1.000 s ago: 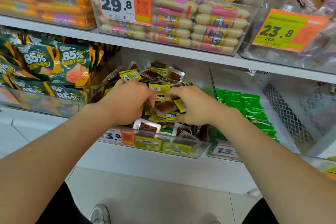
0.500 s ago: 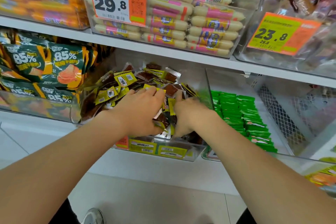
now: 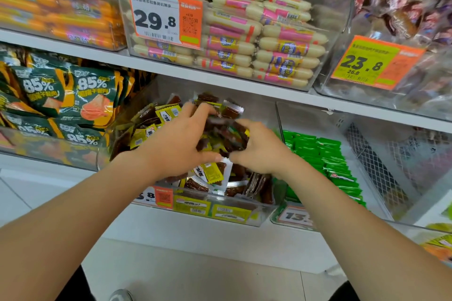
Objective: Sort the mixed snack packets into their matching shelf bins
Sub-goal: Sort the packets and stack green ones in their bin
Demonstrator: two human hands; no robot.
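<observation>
A clump of brown and yellow packets (image 3: 223, 133) is held just above the middle bin (image 3: 265, 212) on the lower shelf and gripped from both sides. The left hand (image 3: 176, 146) is curled over it with the thumb tucked beneath, and the right hand (image 3: 259, 151) is wrapped round its other end. The clump is blurred, so the number of packets in it cannot be told. More packets of the same brown and yellow kind are heaped in the bin below; whether any stray kind is mixed in cannot be made out. Green packets (image 3: 318, 154) are laid in neat rows in the neighbouring bin (image 3: 305, 120) to the right, and dark green bags (image 3: 61, 95) are packed to the left. The sorting is judged to be well along, with this handful not yet set down and the heap not yet tidied.
</observation>
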